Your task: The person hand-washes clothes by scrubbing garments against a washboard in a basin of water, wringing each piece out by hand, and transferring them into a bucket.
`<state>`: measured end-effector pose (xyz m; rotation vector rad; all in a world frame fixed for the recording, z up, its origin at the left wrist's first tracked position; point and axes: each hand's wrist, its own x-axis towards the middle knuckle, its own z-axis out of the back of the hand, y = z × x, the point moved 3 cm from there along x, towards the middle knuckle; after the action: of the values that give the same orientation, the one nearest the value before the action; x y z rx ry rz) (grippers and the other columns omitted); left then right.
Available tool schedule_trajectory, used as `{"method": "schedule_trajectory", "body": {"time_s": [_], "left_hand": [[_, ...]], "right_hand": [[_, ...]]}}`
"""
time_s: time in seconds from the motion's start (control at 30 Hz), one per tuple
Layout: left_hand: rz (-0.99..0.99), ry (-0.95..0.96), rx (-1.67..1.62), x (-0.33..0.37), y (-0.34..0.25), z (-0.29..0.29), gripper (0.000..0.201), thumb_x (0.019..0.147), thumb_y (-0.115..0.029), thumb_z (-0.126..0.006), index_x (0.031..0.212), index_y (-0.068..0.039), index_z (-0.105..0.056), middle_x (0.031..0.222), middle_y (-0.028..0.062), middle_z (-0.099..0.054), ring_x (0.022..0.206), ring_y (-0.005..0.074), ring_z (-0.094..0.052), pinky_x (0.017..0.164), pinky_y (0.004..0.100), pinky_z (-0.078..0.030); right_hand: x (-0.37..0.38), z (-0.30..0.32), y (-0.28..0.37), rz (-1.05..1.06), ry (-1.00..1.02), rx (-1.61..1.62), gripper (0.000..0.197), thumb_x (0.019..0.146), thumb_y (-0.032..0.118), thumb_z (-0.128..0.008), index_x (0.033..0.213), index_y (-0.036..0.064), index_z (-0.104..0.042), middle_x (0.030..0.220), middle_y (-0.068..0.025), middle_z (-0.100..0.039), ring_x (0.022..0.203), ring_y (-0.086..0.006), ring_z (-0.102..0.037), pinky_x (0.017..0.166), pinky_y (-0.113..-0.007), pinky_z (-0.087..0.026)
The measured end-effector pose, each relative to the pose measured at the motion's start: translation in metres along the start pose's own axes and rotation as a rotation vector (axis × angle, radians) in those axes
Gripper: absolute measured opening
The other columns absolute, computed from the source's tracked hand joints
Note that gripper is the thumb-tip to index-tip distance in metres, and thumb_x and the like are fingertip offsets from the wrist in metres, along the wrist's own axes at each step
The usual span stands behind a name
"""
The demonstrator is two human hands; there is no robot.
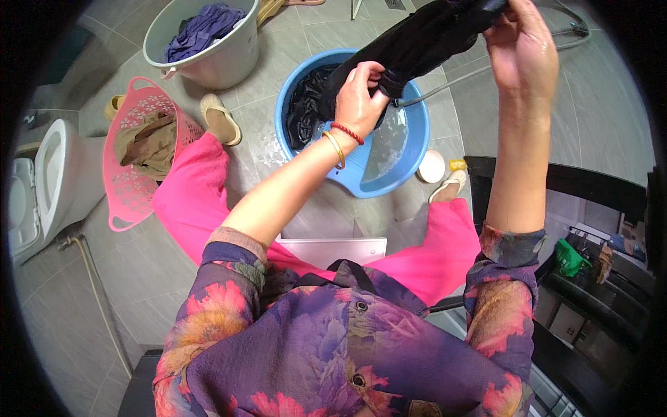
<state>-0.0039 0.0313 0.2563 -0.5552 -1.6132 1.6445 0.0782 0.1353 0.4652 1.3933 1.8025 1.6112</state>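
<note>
A wet black garment (424,43) stretches between my two hands, above a blue basin (415,163) on the floor. My left hand (359,99) grips its lower part over the basin, fingers curled into the cloth. Higher up and to the right, my right hand (521,48) pinches the garment's far end between thumb and fingers. More dark cloth (303,111) lies in the basin's left side. Sudsy water (390,142) shows at its right, beside a blue washboard (351,158) sloping at the near rim. The cloth hides part of the basin.
A grey bucket (222,66) with purple cloth stands far left. Nearer is a pink basket (114,187) holding brown cloth, beside a white toilet (59,181). A grey hose (451,83) crosses the floor at right. A white round container (431,167) stands by my right foot.
</note>
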Motion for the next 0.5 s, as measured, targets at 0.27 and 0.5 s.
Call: {"method": "schedule_trajectory", "body": {"time_s": [0.27,0.5], "left_hand": [[-0.03,0.204,0.201,0.04,0.02,0.013,0.023,0.073,-0.012,-0.051,0.09,-0.001,-0.061,0.084,0.0173,-0.062,0.079,0.0293,-0.06,0.072,0.0341,-0.047],[-0.06,0.338,0.33,0.043,0.031,0.003,0.023,0.068,-0.012,-0.056,0.088,-0.001,-0.061,0.087,0.0153,-0.062,0.082,0.0283,-0.059,0.077,0.0337,-0.046]], "right_hand": [[-0.064,0.062,-0.139,-0.104,0.107,-0.986,0.045,0.065,0.031,-0.07,0.099,0.0044,-0.058,0.079,-0.0105,-0.06,0.071,-0.0216,-0.058,0.068,-0.031,-0.047],[-0.103,0.035,-0.194,-0.356,0.059,-1.033,0.036,0.073,0.014,-0.062,0.106,0.0021,-0.054,0.084,-0.0067,-0.062,0.078,-0.0118,-0.057,0.072,-0.025,-0.045]]}}
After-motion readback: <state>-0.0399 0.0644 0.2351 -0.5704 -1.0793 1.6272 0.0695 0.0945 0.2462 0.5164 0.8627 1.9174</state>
